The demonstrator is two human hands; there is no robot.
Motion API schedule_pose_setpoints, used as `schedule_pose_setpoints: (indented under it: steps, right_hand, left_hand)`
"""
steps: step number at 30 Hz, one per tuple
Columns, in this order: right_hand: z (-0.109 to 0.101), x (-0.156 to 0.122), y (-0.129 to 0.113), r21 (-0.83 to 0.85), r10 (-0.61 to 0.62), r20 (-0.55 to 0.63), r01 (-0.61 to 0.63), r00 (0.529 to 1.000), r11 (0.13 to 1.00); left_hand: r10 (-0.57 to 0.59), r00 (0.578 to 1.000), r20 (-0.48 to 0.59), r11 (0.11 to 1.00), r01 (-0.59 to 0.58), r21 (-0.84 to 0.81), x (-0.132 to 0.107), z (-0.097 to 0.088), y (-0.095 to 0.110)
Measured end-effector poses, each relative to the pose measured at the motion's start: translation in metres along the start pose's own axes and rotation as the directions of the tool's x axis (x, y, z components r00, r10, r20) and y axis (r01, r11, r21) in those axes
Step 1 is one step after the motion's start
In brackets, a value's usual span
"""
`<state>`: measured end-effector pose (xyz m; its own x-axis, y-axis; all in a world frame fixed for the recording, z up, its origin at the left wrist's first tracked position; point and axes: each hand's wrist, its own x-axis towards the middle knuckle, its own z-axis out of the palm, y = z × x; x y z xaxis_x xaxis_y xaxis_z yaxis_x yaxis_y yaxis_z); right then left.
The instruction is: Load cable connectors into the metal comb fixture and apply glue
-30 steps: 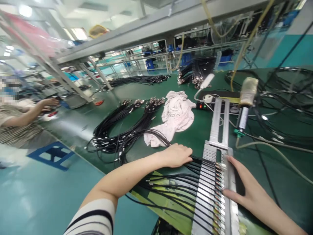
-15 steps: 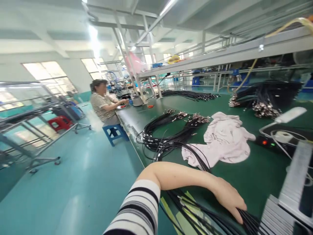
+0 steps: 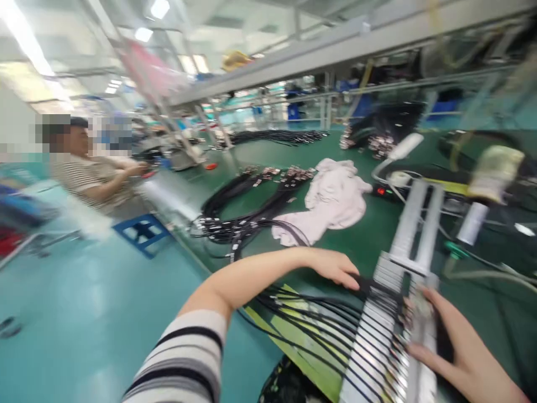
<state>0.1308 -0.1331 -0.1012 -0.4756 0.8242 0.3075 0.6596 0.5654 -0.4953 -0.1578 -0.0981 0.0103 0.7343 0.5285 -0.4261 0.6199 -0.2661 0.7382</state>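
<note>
My left hand (image 3: 335,270) is closed around black cables at the left edge of a long slotted metal fixture (image 3: 380,313). Several black cables (image 3: 323,310) lie side by side across the fixture's slots, and their ends show at its right side. On that right side my right hand (image 3: 457,341) grips the fixture, its thumb and forefinger apart on the metal near the cable ends. Its other fingers are hidden, and blur hides the small parts there. Yellow-green sheets (image 3: 302,336) lie under the cables on the green table (image 3: 335,238).
Coiled cable bundles (image 3: 251,212) and a pale crumpled cloth (image 3: 335,193) lie beyond my left arm. More cables (image 3: 281,136) are farther back. A white lamp (image 3: 405,146) and wiring stand behind the fixture. At the left a co-worker (image 3: 96,179) sits near a blue stool (image 3: 145,232).
The view has swung right, bringing the metal fixture and my right hand into sight. My left hand still holds cables, now beside the fixture's slots.
</note>
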Motion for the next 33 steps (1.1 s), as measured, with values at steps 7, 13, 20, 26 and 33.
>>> schedule_pose_setpoints:
  steps: [7, 13, 20, 26, 33]
  right_hand:
    - [-0.017, -0.005, -0.016, 0.034, 0.081, 0.139, -0.087, 0.987, 0.996]
    - [-0.020, -0.005, -0.022, 0.062, 0.101, 0.150, -0.111, 0.984, 0.992]
    - [-0.018, -0.004, -0.020, 0.051, 0.084, 0.153, -0.093, 0.985, 0.994]
    - [-0.023, -0.003, -0.023, 0.019, 0.068, 0.153, -0.071, 0.986, 0.997]
    - [-0.028, -0.032, -0.056, -0.153, -0.049, 0.287, 0.096, 0.957, 0.984]
  left_hand:
    - [0.054, 0.765, -0.642, 0.965, 0.127, 0.231, -0.024, -0.052, 0.009]
    - [-0.085, 0.609, -0.788, 0.655, 0.631, 0.416, 0.057, -0.049, -0.016]
    - [0.027, 0.683, -0.730, 0.678, 0.524, 0.515, 0.051, -0.014, -0.006]
    - [-0.246, 0.943, -0.224, 0.772, 0.331, 0.543, -0.036, 0.054, 0.018]
    - [-0.263, 0.956, -0.133, 0.859, 0.294, 0.419, -0.038, 0.072, 0.007]
